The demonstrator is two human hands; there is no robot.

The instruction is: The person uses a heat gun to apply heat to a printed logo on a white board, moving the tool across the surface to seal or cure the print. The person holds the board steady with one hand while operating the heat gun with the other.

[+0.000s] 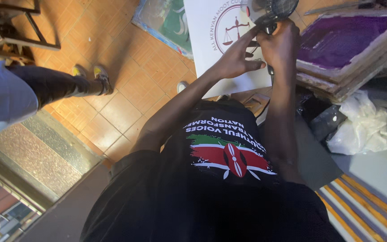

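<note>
My right hand (281, 45) is closed around the dark handle of a grey round tool with a black grille (269, 9), held at the top edge of the view. Just beside that handle, my left hand (236, 58) reaches in with its fingers stretched out, and the fingertips touch or nearly touch it. Under both hands lies a white sheet (204, 27) printed with a round maroon emblem of scales. My black printed t-shirt (222, 152) fills the lower middle.
Stacked wooden printing frames with purple mesh (346, 40) sit at the right, with a crumpled white plastic bag (366, 125) below them. Another person's dark trouser leg and shoes (88, 78) stand on the orange tiled floor at the left. A green printed sheet (166, 20) lies beyond.
</note>
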